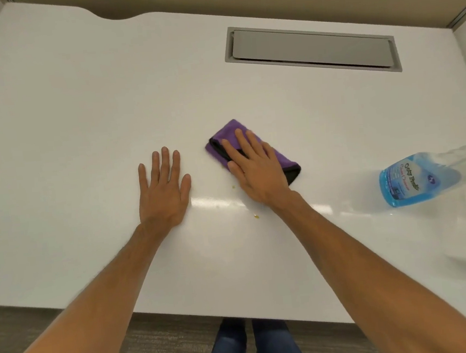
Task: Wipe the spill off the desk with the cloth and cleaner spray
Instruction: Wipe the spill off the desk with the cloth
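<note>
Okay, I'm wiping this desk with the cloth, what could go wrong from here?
1. Small yellowish specks lie nearer you than the cloth; strokes that stay farther out may miss them.
2. The spray bottle stands to the right; a wide sweep by the right hand might knock it over.
3. The left hand lies flat beside the wet-looking patch and may smear it.

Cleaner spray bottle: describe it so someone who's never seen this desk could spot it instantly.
Start from the white desk and go to its right edge, well right of the right hand pressing the purple cloth. The cleaner spray bottle sits there alone. It is the only clear container, holding blue liquid behind a blue label; its top runs out of frame.
</note>
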A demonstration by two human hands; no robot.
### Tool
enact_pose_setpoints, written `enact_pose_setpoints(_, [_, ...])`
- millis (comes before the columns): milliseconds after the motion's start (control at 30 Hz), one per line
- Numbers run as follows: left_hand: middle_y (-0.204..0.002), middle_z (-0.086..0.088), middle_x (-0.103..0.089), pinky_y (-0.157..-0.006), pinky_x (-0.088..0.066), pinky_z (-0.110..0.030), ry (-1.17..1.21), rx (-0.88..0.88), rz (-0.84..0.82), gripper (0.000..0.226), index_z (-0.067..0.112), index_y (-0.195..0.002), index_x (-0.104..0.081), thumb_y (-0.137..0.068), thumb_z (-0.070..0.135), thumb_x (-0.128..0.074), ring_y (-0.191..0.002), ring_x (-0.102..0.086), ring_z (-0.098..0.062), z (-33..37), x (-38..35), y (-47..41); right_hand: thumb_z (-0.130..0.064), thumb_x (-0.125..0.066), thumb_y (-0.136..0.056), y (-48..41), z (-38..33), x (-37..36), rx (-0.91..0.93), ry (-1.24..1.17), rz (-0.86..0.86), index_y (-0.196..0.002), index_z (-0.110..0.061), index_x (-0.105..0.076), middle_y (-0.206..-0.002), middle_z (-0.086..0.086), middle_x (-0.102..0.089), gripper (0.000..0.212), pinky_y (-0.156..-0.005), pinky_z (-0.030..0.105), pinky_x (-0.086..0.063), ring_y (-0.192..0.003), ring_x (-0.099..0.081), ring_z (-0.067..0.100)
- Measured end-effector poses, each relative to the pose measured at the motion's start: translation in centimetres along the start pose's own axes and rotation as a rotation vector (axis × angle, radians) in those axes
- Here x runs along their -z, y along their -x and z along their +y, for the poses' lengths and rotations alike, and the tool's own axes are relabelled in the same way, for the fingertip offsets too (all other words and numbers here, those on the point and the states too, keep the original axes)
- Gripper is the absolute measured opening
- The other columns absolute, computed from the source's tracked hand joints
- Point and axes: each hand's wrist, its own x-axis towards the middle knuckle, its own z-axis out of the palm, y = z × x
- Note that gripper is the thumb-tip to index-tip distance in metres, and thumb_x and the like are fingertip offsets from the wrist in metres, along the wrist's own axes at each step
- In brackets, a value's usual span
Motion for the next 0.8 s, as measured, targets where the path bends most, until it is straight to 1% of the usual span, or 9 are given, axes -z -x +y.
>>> enact_pose_setpoints(100, [-0.172, -0.007, -0.003, -0.127, -0.004, -0.053, 0.017, -0.007, 0.0, 0.061, 0.016, -0.163, -0.004, -0.106, 0.037, -0.006, -0.159, 0.0, -0.025, -0.1, 0.2, 0.0, -0.041, -0.027, -0.109, 2.4, -1.6, -0.7, 0.127, -0.007, -0.049, -0.161, -0.035, -0.016, -0.172, 0.002, -0.01, 0.054, -0.124, 0.05, -0.018, -0.158, -0.006, 0.024])
enact_pose_setpoints(233, [-0.172, -0.008, -0.002, -0.127, -0.001, -0.052, 0.031, -0.003, -0.009, 0.063, 0.016, -0.163, -0.003, -0.104, 0.039, -0.003, -0.159, 0.001, -0.025, 0.0, 0.6, 0.1, -0.042, -0.027, -0.109, 8.9, -2.3, -1.6, 0.23, 0.008, -0.079, -0.161, -0.035, -0.015, -0.172, 0.0, -0.008, 0.054, -0.126, 0.048, -0.017, -0.159, -0.003, 0.023])
enact_pose_setpoints(333, [-0.172, -0.007, 0.001, -0.127, 0.0, -0.052, 0.048, 0.003, -0.021, 0.063, 0.016, -0.163, -0.001, -0.104, 0.04, -0.003, -0.158, 0.004, -0.024, 0.1, 0.7, 0.2, -0.045, -0.02, -0.11, 13.6, -0.8, -2.0, 0.291, 0.043, -0.093, -0.162, -0.036, -0.008, -0.172, -0.001, -0.005, 0.054, -0.128, 0.045, -0.012, -0.159, 0.001, 0.022])
enact_pose_setpoints(400, [-0.172, -0.007, -0.001, -0.127, -0.001, -0.052, 0.048, 0.007, -0.02, 0.063, 0.015, -0.163, -0.003, -0.105, 0.039, -0.006, -0.159, 0.003, -0.024, 0.2, 0.8, 0.3, -0.045, -0.022, -0.11, 15.2, 1.3, -1.6, 0.301, 0.077, -0.089, -0.162, -0.036, -0.008, -0.172, -0.001, -0.006, 0.054, -0.127, 0.044, -0.011, -0.159, -0.001, 0.021])
enact_pose_setpoints(467, [-0.172, -0.007, -0.002, -0.127, 0.0, -0.052, 0.058, 0.013, -0.019, 0.062, 0.015, -0.163, -0.005, -0.105, 0.038, -0.008, -0.159, 0.001, -0.024, 0.3, 0.8, 0.3, -0.043, -0.028, -0.109, 15.1, 3.7, -0.8, 0.255, 0.113, -0.066, -0.161, -0.034, -0.016, -0.171, 0.001, -0.013, 0.054, -0.125, 0.045, -0.017, -0.158, -0.008, 0.022])
enact_pose_setpoints(533, [-0.172, -0.005, -0.001, -0.127, 0.0, -0.052, 0.067, 0.016, -0.025, 0.062, 0.016, -0.163, -0.004, -0.105, 0.038, -0.007, -0.159, 0.003, -0.023, 0.3, 0.8, 0.3, -0.041, -0.033, -0.108, 13.8, 6.1, 0.1, 0.137, 0.116, -0.044, -0.16, -0.032, -0.025, -0.169, 0.004, -0.018, 0.053, -0.122, 0.048, -0.026, -0.157, -0.016, 0.025])
enact_pose_setpoints(567, [-0.172, -0.005, 0.0, -0.127, 0.0, -0.052, 0.068, 0.017, -0.026, 0.062, 0.017, -0.163, -0.003, -0.105, 0.038, -0.007, -0.159, 0.004, -0.023, 0.3, 0.8, 0.3, -0.04, -0.034, -0.108, 12.7, 7.3, 0.5, 0.065, 0.102, -0.035, -0.159, -0.032, -0.026, -0.169, 0.005, -0.019, 0.053, -0.121, 0.048, -0.028, -0.156, -0.018, 0.026])
enact_pose_setpoints(700, [-0.172, -0.003, 0.001, -0.128, 0.001, -0.05, 0.065, 0.027, -0.011, 0.061, 0.019, -0.163, -0.002, -0.105, 0.037, -0.006, -0.158, 0.005, -0.021, 0.3, 0.6, 0.2, -0.04, -0.029, -0.11, 7.0, 11.8, 2.0, -0.155, 0.031, 0.004, -0.162, -0.029, -0.017, -0.171, 0.006, -0.009, 0.055, -0.126, 0.048, -0.018, -0.158, -0.01, 0.028])
enact_pose_setpoints(800, [-0.172, -0.003, 0.001, -0.128, 0.002, -0.05, 0.072, 0.03, -0.002, 0.06, 0.019, -0.163, -0.002, -0.106, 0.037, -0.005, -0.158, 0.006, -0.021, 0.3, 0.4, 0.1, -0.04, -0.027, -0.11, 1.7, 13.3, 2.7, -0.247, 0.007, 0.041, -0.162, -0.027, -0.017, -0.171, 0.01, -0.011, 0.055, -0.125, 0.053, -0.019, -0.157, -0.011, 0.033])
